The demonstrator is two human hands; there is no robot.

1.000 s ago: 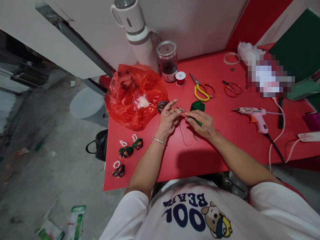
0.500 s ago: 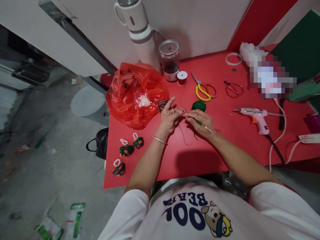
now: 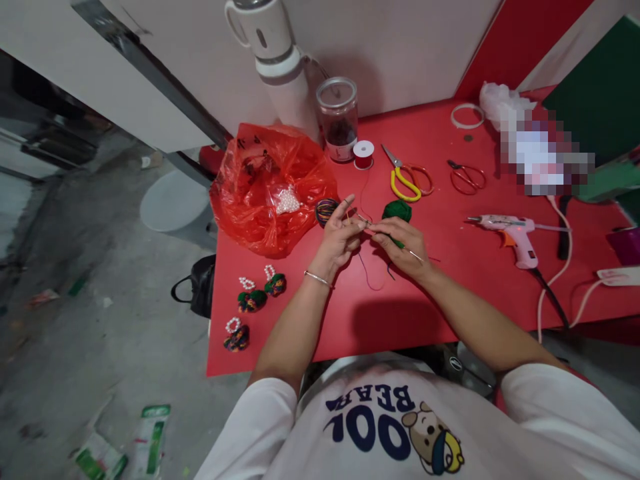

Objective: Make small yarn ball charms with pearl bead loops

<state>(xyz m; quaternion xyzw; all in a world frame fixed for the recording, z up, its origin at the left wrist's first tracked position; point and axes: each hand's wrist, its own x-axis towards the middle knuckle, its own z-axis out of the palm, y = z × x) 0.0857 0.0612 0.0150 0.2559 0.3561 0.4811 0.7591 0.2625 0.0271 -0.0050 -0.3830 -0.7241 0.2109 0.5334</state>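
My right hand (image 3: 404,244) is closed round a crochet hook (image 3: 415,256) with a green grip; its thin metal end sticks out behind my fingers. Close against its tip, my left hand (image 3: 342,236) pinches a strand of yarn, with the index finger raised and yarn running near it. The small piece of work between the fingertips is mostly hidden. A multicoloured yarn ball (image 3: 326,213) lies just behind my left hand, and a green yarn ball (image 3: 397,211) behind my right. A thin loose thread (image 3: 367,275) trails on the table below my fingers.
On the red table (image 3: 300,337) are pom-poms with bead loops (image 3: 251,300), a red plastic bag (image 3: 240,200) holding pearl beads (image 3: 287,199), a thread spool (image 3: 363,153), a jar (image 3: 338,120), yellow-handled scissors (image 3: 406,187), red snips (image 3: 467,179) and a corded glue gun (image 3: 523,243).
My left hand has shifted slightly, its raised index finger tilting a little to the right. My right hand keeps its hold on the hook in nearly the same place.
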